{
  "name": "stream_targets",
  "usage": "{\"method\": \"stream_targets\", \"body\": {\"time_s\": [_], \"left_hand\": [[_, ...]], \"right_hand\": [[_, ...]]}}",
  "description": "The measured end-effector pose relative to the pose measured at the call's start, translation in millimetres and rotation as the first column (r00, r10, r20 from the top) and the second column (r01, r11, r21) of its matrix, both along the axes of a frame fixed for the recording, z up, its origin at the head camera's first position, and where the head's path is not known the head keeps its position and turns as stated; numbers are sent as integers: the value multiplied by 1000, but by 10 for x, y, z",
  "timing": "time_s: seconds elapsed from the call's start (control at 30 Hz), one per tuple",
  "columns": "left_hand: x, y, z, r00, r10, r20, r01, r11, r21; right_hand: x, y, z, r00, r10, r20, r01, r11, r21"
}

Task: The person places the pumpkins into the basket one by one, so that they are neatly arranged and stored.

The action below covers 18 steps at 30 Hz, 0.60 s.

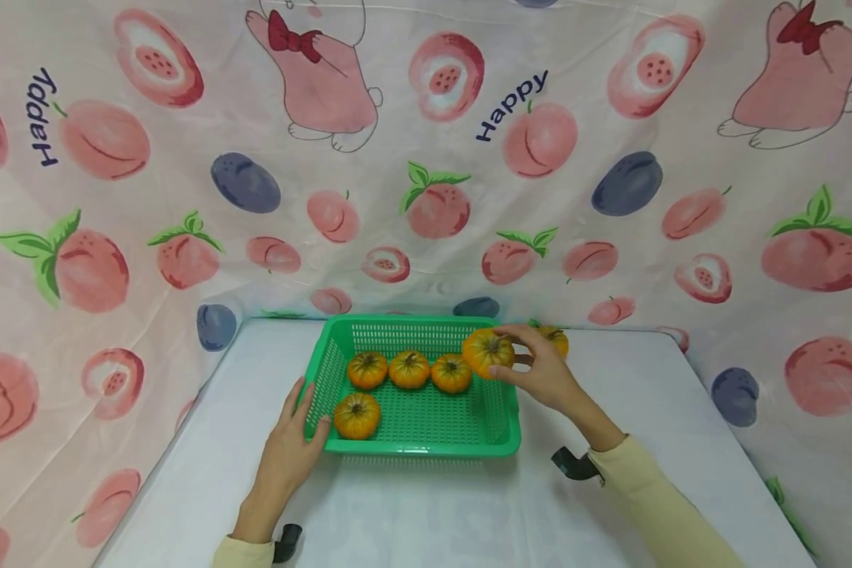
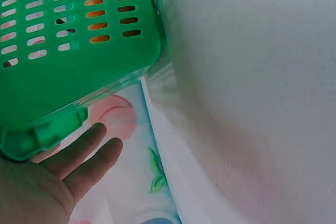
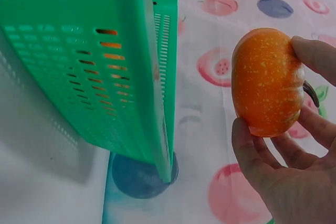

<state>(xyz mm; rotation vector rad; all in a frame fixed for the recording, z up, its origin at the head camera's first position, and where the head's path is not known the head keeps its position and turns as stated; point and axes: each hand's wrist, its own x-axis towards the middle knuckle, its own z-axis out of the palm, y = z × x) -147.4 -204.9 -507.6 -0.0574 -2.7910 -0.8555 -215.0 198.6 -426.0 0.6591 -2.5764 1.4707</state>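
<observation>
A small orange pumpkin point(image 3: 268, 82) with a dark stem is gripped between the thumb and fingers of my right hand point(image 1: 543, 371). In the head view this pumpkin point(image 1: 487, 353) is over the right back corner of the green plastic basket point(image 1: 426, 450). Inside the basket, three small pumpkins point(image 1: 409, 369) form a row along the back, and another pumpkin point(image 1: 357, 416) sits at the front left. My left hand point(image 1: 291, 450) rests at the basket's left rim, its fingers extended along the outside; the left wrist view shows spread fingers point(image 2: 92, 169) beside the rim.
Behind my right hand, one more pumpkin point(image 1: 555, 339) stands on the white table point(image 1: 412, 513), to the right of the basket. A cloth point(image 1: 426, 142) printed with peaches hangs at the back and sides. Dark curved pieces point(image 1: 575, 464) show at both wrists.
</observation>
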Motion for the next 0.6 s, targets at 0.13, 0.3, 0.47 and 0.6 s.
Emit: {"method": "stream_targets", "body": {"time_s": [0.13,0.3,0.47,0.6], "left_hand": [[-3,3,-8,1000,4,-10,-4,1000,4],[-12,1,-12,1000,5,-10,-5,1000,6],[-15,-3,-13,1000,6,-3,-6,1000,4],[-10,-7,-6,1000,4,-5,-3,1000,12]], "right_hand": [[-16,-58,15,1000,16,-9,-16,1000,18],[-23,-144,26,999,35,-15,-34,998,47],[-19,-253,43,998,61,-20,-59,995,81],[-35,-340,46,996,87,-16,-85,992,90]]}}
